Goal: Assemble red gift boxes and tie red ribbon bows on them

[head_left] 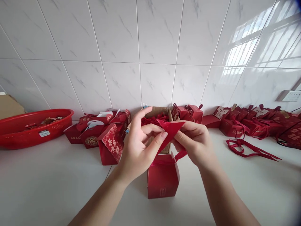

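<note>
In the middle of the head view stands a small dark red gift box (163,182), with a red ribbon (173,130) rising from its top. My left hand (143,141) pinches the ribbon between thumb and fingertips, its index finger lifted. Close beside it, my right hand (192,141) has its thumb and fingers closed on the same ribbon. Both hands are above the box and hide most of its top, so I cannot tell whether the ribbon is knotted. One strand of ribbon runs down to the box's right upper edge.
Behind the hands is a cardboard box (162,111) with red material inside. Several red gift boxes (110,145) stand to the left, near a red plastic basin (35,135). More red boxes (231,127) line the right side, with loose ribbon (246,152) before them. A tiled wall closes the back.
</note>
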The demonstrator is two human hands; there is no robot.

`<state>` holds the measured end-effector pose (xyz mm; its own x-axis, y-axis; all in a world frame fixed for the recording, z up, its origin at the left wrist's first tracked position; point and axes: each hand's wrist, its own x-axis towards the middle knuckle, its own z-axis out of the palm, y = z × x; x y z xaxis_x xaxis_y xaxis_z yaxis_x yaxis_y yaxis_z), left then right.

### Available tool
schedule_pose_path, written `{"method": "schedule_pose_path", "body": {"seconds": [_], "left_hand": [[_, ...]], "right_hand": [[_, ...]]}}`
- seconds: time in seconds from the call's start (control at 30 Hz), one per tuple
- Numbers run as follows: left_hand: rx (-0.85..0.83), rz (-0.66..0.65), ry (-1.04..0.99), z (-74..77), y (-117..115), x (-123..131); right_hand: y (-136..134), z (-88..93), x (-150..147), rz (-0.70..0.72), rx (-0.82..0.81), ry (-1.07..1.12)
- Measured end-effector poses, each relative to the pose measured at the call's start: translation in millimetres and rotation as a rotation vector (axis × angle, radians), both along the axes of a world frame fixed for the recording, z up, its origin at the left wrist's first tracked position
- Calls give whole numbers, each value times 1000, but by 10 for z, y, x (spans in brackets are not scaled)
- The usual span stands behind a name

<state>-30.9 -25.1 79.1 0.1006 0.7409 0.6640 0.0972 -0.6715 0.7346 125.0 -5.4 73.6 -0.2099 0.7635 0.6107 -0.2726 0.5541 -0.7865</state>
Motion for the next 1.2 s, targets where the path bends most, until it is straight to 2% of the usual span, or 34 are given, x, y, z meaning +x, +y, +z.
{"method": "schedule_pose_path", "body": {"seconds": [0.33,0.43,0.57,0.87,1.07,1.2], "left_hand": [[28,-6,57,63,-7,-51],[56,52,110,76,1,-76],[110,49,114,70,7,-89],[-61,-15,26,77,27,-89],[124,51,-4,43,63,-85],[104,-3,-60,32,78,-72]], "right_hand": [[-46,23,59,171,36,-116],[-69,44,34,157,-17,-137],[-76,47,-9,147,-62,-135],[-36,35,-32,153,-85,-77],[1,0,-20,197,-117,-57],[12,-11,-17,235,-129,-58]]}}
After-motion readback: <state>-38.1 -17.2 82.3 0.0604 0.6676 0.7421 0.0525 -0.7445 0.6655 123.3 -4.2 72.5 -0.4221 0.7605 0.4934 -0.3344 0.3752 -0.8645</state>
